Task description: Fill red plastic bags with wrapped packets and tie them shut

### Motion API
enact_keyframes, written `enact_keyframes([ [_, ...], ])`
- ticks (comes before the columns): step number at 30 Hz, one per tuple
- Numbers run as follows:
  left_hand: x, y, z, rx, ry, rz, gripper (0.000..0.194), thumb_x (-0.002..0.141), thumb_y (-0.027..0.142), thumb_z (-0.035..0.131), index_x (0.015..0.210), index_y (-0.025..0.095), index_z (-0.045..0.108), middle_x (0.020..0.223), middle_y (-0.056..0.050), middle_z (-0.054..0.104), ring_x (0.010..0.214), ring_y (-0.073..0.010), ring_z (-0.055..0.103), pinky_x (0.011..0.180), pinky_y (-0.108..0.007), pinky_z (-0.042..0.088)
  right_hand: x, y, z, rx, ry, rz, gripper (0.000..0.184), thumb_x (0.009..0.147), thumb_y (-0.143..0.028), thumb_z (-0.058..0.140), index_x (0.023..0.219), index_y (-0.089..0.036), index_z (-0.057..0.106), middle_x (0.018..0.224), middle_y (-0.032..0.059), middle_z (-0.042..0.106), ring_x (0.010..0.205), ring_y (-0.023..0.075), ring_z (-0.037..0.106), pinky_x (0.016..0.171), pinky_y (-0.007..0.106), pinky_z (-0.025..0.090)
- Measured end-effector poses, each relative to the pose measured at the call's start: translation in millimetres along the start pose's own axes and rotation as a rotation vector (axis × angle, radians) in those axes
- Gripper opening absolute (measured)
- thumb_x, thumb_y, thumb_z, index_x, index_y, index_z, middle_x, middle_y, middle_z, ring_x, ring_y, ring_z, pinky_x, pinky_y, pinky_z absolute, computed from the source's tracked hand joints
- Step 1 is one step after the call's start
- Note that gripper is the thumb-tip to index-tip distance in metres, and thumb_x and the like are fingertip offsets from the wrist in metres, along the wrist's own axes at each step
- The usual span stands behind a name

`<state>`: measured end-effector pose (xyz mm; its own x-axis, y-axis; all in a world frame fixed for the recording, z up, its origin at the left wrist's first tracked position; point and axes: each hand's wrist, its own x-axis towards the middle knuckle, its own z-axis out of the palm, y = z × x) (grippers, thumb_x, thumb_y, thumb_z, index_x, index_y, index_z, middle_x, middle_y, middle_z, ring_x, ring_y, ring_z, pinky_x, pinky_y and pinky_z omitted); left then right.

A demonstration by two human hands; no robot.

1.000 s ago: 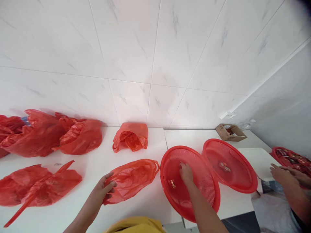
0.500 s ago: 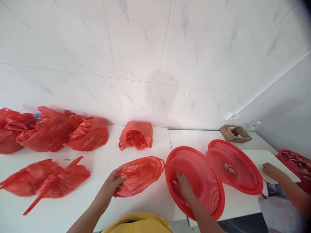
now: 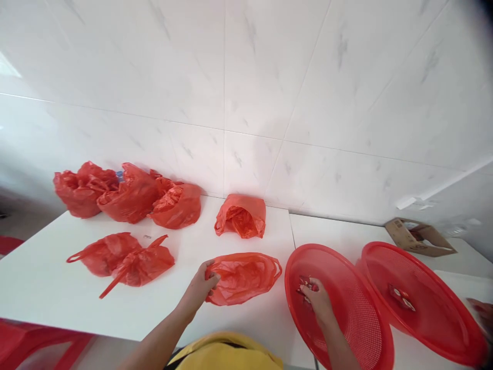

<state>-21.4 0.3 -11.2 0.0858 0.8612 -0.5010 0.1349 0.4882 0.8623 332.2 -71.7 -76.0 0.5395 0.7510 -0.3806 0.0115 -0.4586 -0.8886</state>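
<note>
At the near edge of an open red plastic bag (image 3: 250, 277), my left hand (image 3: 198, 290) pinches the bag's left rim between thumb and fingers. The bag lies on the white table with its mouth spread and a handle loop at its right end. My right hand (image 3: 319, 300) is inside a red perforated plastic basket (image 3: 362, 313). Its fingers are closed on small red-wrapped packets (image 3: 306, 282), whose contents I cannot make out.
A second red basket (image 3: 435, 303) with a few packets stands at right, near another person's hand (image 3: 481, 310). Behind it is a cardboard box (image 3: 400, 239). Several red bags (image 3: 177, 208) line the wall at left; others (image 3: 131, 259) lie in front.
The view has turned left, so everything sits further right. My right hand has gathered packets and raised them slightly inside the basket. My left fingers have closed on the bag's rim.
</note>
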Motion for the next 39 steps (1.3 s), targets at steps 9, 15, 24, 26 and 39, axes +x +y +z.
enact_keyframes([
  [9,2,-3,-3.1,-0.083,-0.067,-0.014,0.062,0.075,0.038,0.062,0.130,0.021,0.040,0.083,0.001,0.053,0.067,-0.0123,0.053,0.058,-0.025,0.040,-68,-54,100,0.558,-0.530,0.266,0.032,0.065,-0.030,0.077,0.089,-0.025,0.057,0.072,-0.0035,0.062,0.057,0.0111,0.056,0.059,0.029,0.050],
  [15,0,-2,-5.7,-0.066,-0.070,-0.021,0.061,0.074,0.037,0.062,0.129,0.020,0.040,0.080,0.002,0.055,0.067,-0.0128,0.054,0.060,-0.025,0.041,-62,-53,153,0.587,-0.524,0.363,0.058,0.065,-0.037,0.077,0.117,-0.030,0.052,0.094,0.0024,0.068,0.079,0.0190,0.065,0.071,0.035,0.052],
  [24,-3,7,-16.1,-0.133,-0.067,0.009,0.051,0.076,0.033,0.061,0.121,0.019,0.043,0.076,0.003,0.058,0.065,-0.0123,0.055,0.058,-0.024,0.040,-34,-57,109,-0.146,-0.039,-0.248,0.047,0.073,-0.042,0.060,0.117,-0.023,0.057,0.131,0.0113,0.054,0.122,0.0271,0.051,0.095,0.036,0.044],
  [26,-6,13,-17.5,-0.135,-0.069,0.032,0.049,0.075,0.032,0.061,0.120,0.019,0.044,0.079,0.002,0.059,0.068,-0.0132,0.056,0.062,-0.026,0.042,-29,-57,106,-0.186,-0.005,-0.271,0.054,0.073,-0.044,0.059,0.123,-0.022,0.054,0.133,0.0120,0.052,0.121,0.0268,0.052,0.094,0.035,0.045],
  [39,-3,33,-26.8,0.136,0.070,0.265,0.049,0.075,0.028,0.056,0.123,0.020,0.048,0.090,-0.001,0.059,0.080,-0.0168,0.055,0.074,-0.031,0.043,5,-78,146,-0.312,-0.049,-0.206,0.028,0.072,-0.048,0.056,0.075,-0.020,0.059,0.075,0.0047,0.064,0.068,0.0206,0.057,0.060,0.030,0.040],
])
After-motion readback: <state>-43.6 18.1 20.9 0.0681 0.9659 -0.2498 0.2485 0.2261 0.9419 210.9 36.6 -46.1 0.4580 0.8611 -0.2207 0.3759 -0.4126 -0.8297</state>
